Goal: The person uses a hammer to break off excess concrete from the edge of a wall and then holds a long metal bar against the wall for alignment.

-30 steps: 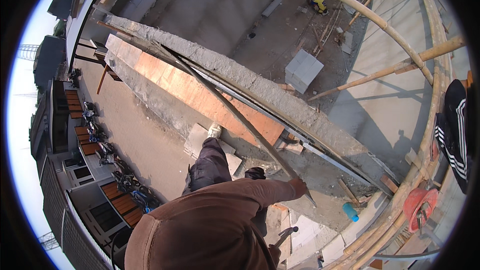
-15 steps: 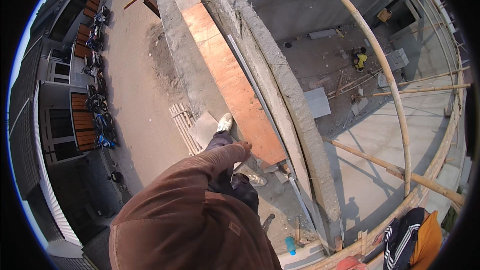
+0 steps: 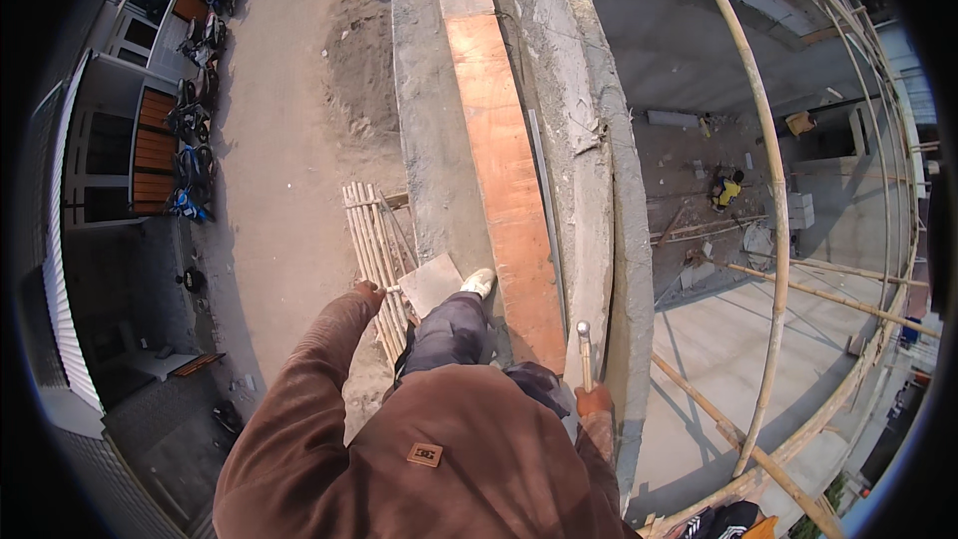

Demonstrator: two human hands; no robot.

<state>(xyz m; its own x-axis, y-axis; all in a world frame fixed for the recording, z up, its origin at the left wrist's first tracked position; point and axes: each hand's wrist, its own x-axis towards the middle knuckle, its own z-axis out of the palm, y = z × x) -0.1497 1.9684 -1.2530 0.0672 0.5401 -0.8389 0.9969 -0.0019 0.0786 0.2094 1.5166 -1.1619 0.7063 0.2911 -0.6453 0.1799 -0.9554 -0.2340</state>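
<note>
My right hand is closed round the handle of a hammer, its metal head pointing up and away from me. The hammer shows against the rough concrete wall, just right of the orange-brown plywood board. My left hand is held out to the left, above a bundle of bamboo poles. Its fingers look curled together, and I see nothing in them. One light-coloured shoe is beside the board's left edge, near a flat grey slab.
The concrete wall top runs along the board's right. Beyond it lies a deep drop to a lower floor, where a person in yellow crouches. Bamboo scaffold poles cross the right side. Parked motorbikes line the paved lane far below left.
My left hand has swung from beside the board out to the left. My right hand and the hammer have come into view. The view has turned, and the board now runs more upright.
</note>
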